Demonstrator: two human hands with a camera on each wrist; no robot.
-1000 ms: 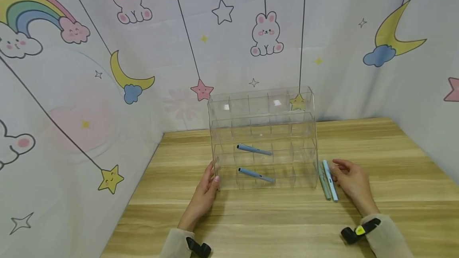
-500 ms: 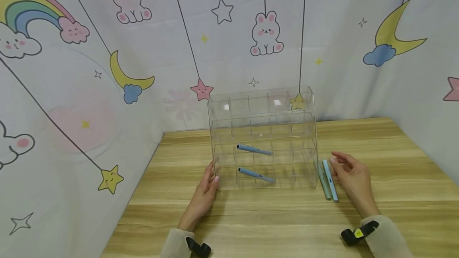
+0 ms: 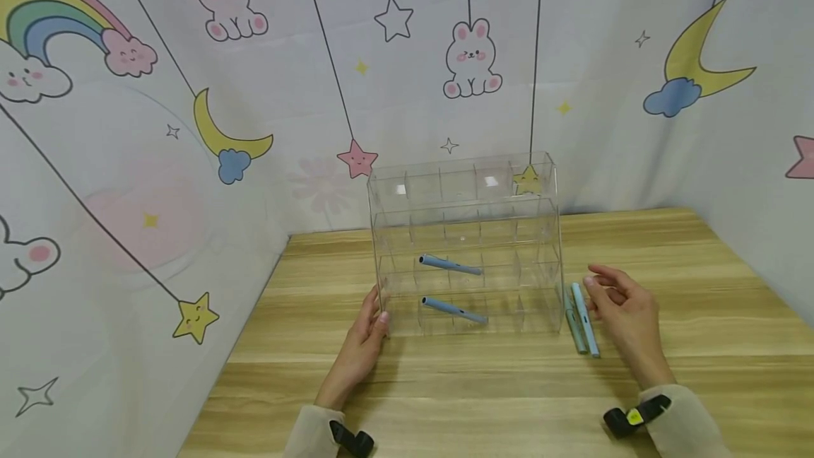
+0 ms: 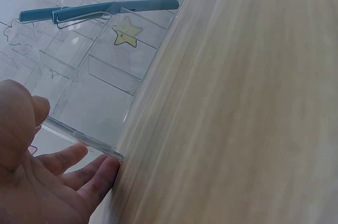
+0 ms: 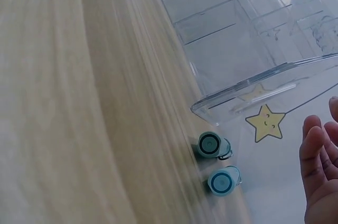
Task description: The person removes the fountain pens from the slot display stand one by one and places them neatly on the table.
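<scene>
A clear acrylic organizer with tiers of small compartments [image 3: 540, 302] stands mid-table. Two blue pens lie tilted across its lower tiers: an upper pen [image 3: 451, 265] and a lower pen [image 3: 454, 311]. My left hand [image 3: 361, 346] rests its fingertips against the organizer's left side; in the left wrist view the thumb stands apart from the fingers. Right of the organizer, a green pen [image 3: 575, 327] and a light blue pen [image 3: 586, 320] lie side by side on the table. Beside them hovers my right hand [image 3: 629, 320], fingers loosely bent, holding nothing; the right wrist view shows it apart from the pens.
The wood-grain table [image 3: 470, 401] meets a white printed curtain [image 3: 305, 34] behind the organizer and along both sides. Black wrist cameras sit on both wrists, at the ends of the light sleeves.
My right hand has lifted slightly up and away from the light blue pen it was close beside. The left hand, organizer and pens look the same.
</scene>
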